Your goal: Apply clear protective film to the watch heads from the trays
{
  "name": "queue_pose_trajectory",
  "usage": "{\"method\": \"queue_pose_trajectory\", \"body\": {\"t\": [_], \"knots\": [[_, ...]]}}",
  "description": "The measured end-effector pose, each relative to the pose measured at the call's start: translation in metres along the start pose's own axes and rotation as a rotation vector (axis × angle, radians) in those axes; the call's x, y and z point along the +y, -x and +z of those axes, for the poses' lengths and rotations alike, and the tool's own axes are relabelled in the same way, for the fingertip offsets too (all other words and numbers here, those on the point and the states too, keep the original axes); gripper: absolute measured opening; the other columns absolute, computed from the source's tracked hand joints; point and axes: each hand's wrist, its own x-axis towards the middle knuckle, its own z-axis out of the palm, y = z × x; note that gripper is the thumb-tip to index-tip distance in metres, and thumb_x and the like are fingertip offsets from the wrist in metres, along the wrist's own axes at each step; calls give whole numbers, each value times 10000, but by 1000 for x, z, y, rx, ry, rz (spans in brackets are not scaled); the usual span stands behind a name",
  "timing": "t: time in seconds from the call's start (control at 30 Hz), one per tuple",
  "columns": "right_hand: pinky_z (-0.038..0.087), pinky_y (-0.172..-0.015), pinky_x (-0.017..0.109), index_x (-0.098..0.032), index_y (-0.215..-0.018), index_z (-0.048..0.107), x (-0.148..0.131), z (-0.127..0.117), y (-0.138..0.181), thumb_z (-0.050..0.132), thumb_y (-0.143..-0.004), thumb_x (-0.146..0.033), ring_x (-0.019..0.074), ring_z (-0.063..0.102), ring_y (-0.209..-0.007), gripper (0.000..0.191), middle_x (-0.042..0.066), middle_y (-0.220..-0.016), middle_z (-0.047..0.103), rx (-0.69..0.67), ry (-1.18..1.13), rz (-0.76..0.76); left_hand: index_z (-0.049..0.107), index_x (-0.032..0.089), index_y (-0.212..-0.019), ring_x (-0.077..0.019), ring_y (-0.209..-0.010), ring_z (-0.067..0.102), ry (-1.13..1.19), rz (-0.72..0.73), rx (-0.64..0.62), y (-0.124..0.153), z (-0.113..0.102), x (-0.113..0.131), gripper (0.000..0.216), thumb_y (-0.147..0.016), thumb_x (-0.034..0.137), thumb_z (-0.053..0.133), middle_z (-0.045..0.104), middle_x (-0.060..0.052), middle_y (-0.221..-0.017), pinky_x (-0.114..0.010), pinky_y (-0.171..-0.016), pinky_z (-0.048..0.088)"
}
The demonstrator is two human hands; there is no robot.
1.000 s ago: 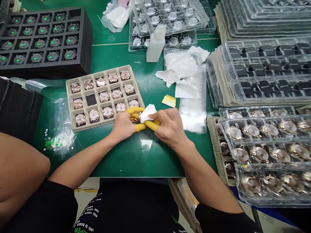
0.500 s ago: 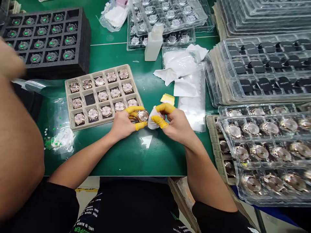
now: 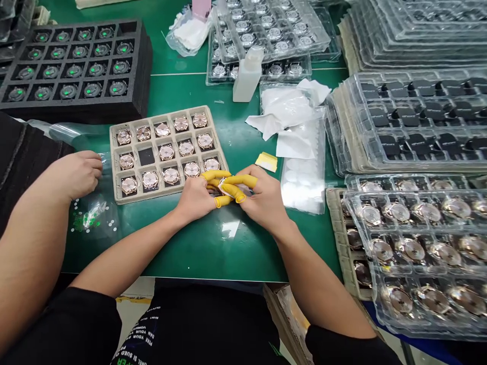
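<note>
My left hand (image 3: pixel 195 196), with yellow finger cots on its fingertips, grips a rose-gold watch head (image 3: pixel 221 183) that the fingers mostly cover. Closed in a pinch, my right hand (image 3: pixel 266 198) wears the same cots and presses a white cloth (image 3: pixel 247 192) against the watch; little of the cloth shows. Just left of and beyond my hands lies a beige tray (image 3: pixel 113 175) of rose-gold watch heads in rows. One compartment (image 3: pixel 145 156) in its middle row shows only a dark bottom.
A co-worker's closed hand (image 3: pixel 85 175) rests at the left, near green and white dots (image 3: pixel 85 222). Behind stand a black foam tray (image 3: pixel 146 76), a white bottle (image 3: pixel 247 76) and white cloths (image 3: pixel 281 109). Stacked clear trays (image 3: pixel 353 195) line the right side.
My right hand has brought the cloth onto the watch, closing the gap between my hands. The co-worker's arm has come down onto the table, and the white heap there is out of sight.
</note>
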Motion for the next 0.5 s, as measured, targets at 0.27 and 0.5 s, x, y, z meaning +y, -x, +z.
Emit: {"method": "queue_pose_trajectory", "body": {"t": [0.27,0.5], "knots": [[462,-696,370,-238,-984,767,13,2,4,662,-1015,-364,205,583,-764,167,60,-833,665,8,211,-163,768,174,-1219,-167,-853,782,-3,-31,14,2,1,1,559,-668,201,856,814,-32,-930,-293,-871,657],[461,-690,377,-244,-933,756,14,6,4,681,-1001,-371,207,588,-738,162,55,-800,693,41,233,-159,764,171,-1208,-163,-835,787,42,-59,22,2,2,1,553,-663,190,858,818,-36,-938,-287,-850,666]]}}
